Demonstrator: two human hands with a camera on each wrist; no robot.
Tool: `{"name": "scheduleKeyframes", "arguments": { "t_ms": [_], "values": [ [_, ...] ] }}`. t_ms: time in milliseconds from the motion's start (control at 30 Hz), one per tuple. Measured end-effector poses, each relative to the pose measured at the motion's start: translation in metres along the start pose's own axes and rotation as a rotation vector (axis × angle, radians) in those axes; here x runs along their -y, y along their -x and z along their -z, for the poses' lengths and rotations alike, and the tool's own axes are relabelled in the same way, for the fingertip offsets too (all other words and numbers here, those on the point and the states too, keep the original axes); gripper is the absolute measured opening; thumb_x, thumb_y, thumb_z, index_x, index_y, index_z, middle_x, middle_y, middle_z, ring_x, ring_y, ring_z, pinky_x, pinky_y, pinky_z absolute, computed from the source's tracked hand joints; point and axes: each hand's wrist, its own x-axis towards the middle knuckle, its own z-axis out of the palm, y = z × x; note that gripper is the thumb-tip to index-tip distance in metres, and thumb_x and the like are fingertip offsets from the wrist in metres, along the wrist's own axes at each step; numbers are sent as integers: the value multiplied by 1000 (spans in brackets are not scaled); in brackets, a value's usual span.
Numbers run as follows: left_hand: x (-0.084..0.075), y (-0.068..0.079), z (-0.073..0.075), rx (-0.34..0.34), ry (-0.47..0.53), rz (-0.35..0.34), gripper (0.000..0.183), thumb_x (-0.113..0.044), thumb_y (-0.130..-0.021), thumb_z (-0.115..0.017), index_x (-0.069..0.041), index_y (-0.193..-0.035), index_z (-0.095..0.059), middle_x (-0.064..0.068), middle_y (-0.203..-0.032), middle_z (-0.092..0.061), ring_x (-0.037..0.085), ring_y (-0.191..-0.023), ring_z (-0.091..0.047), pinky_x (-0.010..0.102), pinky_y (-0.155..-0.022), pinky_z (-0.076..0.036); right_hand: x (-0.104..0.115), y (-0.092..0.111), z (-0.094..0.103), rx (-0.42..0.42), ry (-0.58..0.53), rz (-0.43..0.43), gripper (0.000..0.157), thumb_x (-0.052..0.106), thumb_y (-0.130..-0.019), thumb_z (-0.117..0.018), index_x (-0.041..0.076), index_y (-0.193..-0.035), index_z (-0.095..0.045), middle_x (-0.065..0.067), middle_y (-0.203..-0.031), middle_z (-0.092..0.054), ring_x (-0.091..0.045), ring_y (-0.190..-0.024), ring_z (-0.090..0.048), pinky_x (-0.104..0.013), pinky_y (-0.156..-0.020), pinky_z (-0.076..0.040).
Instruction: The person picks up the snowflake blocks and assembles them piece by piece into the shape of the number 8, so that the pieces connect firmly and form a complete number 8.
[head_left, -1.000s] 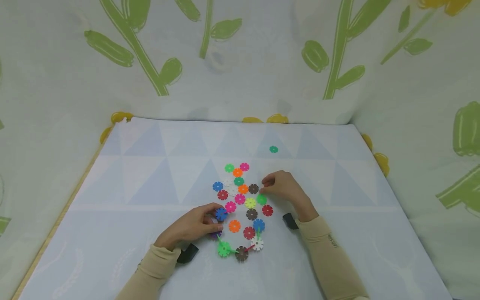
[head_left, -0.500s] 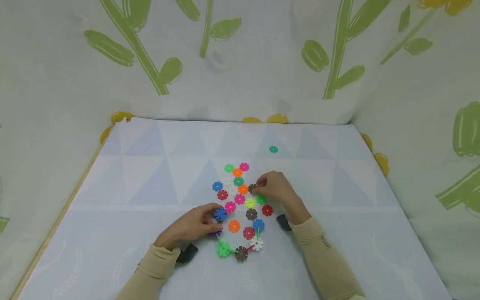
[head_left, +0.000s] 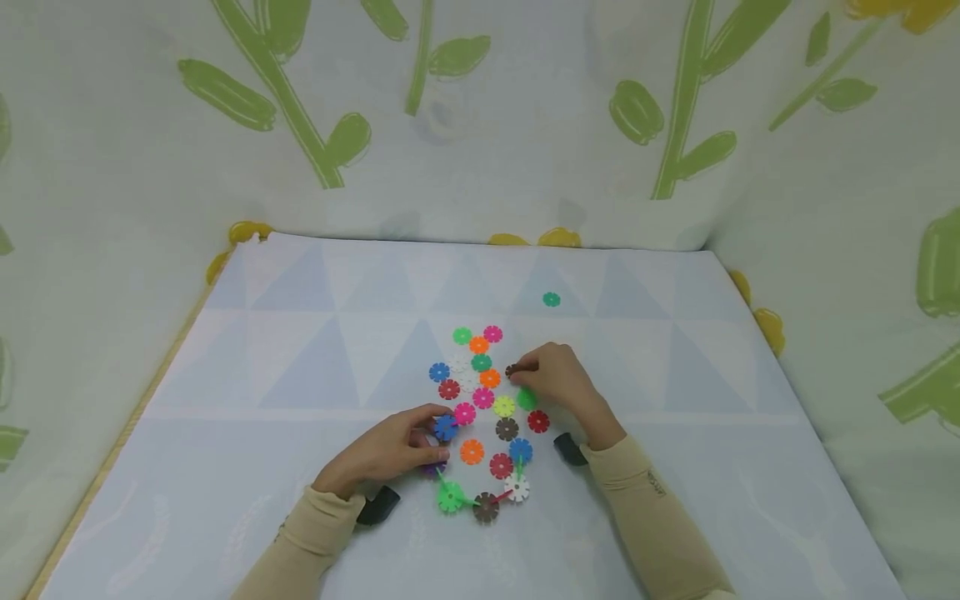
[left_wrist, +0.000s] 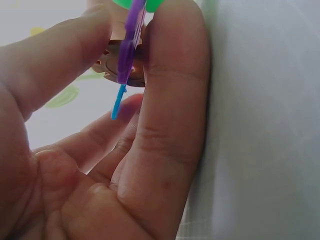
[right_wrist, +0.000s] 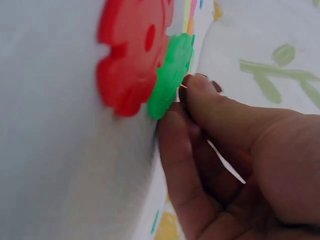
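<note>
My left hand [head_left: 382, 450] holds a linked chain of slotted plastic snowflake discs, with a purple disc [left_wrist: 126, 62] between thumb and fingers. A blue disc [head_left: 446, 428] sits by its fingertips. From there the chain curves through a green disc [head_left: 451, 497], a brown one [head_left: 486, 507] and a white one [head_left: 517, 487] to a blue disc at the right. My right hand [head_left: 558, 375] pinches a loose brown disc [head_left: 512, 370] just above the table; its thumb and fingers hide most of it. Near that hand lie a light green disc [right_wrist: 172, 75] and a red disc [right_wrist: 135, 55].
Several loose discs in mixed colours lie in a cluster between and beyond the hands, among them an orange disc [head_left: 472, 452] inside the chain's curve. One green disc [head_left: 551, 299] lies apart toward the back. Patterned cloth [head_left: 480, 167] hangs behind the table [head_left: 225, 375].
My right hand has moved left to the loose brown disc, gripped it and tipped it up from the table. The left hand keeps its place with the chain.
</note>
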Motion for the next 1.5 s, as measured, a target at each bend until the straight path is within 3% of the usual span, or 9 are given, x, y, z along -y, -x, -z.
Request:
{"name": "scheduleKeyframes", "arguments": {
  "t_ms": [200, 367, 567, 700, 900, 1200, 1333, 1500],
  "values": [
    [0, 0, 0, 8, 0, -24, 61, -34, -92, -77, -20, -145, -52, 9, -127, -63, 10, -90, -67, 38, -88, -53, 2, 4, 6, 61, -10, 35, 26, 28, -93, -76, 10, -112, -79, -5, -105, -77, -17, -86, -63, -27, -73, -55],
    [-1, 0, 0, 4, 0, -12, 58, -34, -91, -77, -21, -143, -54, 10, -127, -63, 10, -86, -66, 37, -87, -53, 14, 10, 8, 164, -44, 53, 24, 25, -95, -74, 9, -112, -78, -2, -91, -73, -16, -75, -59, -25, -65, -48],
    [-1, 1, 0, 0, 6, -2, 55, -33, -92, -77, -22, -141, -54, 10, -127, -64, 10, -83, -66, 36, -85, -53, 24, 16, 0, 279, -26, 105, 15, 26, -95, -73, 13, -101, -78, 1, -73, -65, -15, -66, -57, -26, -63, -48],
    [-1, 1, 0, -2, -5, -5, 55, -34, -92, -77, -23, -140, -53, 9, -125, -64, 10, -83, -66, 37, -86, -52, 27, 18, -7, 323, -19, 132, 15, 27, -95, -74, 13, -100, -78, 3, -72, -67, -14, -66, -60, -26, -63, -50],
    [0, 2, 0, -7, -17, -12, 55, -35, -91, -77, -24, -140, -54, 9, -126, -64, 10, -86, -65, 39, -88, -52, 30, 23, -12, 377, -48, 147, 14, 26, -95, -73, 13, -100, -78, 2, -69, -69, -13, -58, -60, -24, -46, -39],
    [-1, 3, 1, -1, -23, -7, 54, -36, -92, -77, -25, -139, -54, 14, -134, -62, 9, -87, -65, 48, -96, -53, 34, 25, -16, 402, -94, 154, 15, 24, -96, -73, 10, -98, -77, 1, -67, -67, -12, -59, -63, -24, -52, -46],
    [-2, 2, 1, 8, 9, 3, 50, -36, -93, -75, -25, -138, -55, 16, -139, -59, 15, -94, -68, 53, -100, -52, 34, 24, -17, 410, -107, 175, 15, 23, -96, -72, 9, -99, -77, 0, -67, -65, -13, -60, -63, -26, -58, -53],
    [-2, 0, 0, 3, 27, -8, 40, -40, -102, -61, -22, -137, -59, 3, -128, -69, 20, -106, -67, 50, -101, -50, 36, 25, -19, 407, -105, 220, 15, 23, -97, -71, 10, -91, -75, 2, -62, -59, -11, -57, -56, -24, -57, -50]
  ]
}}
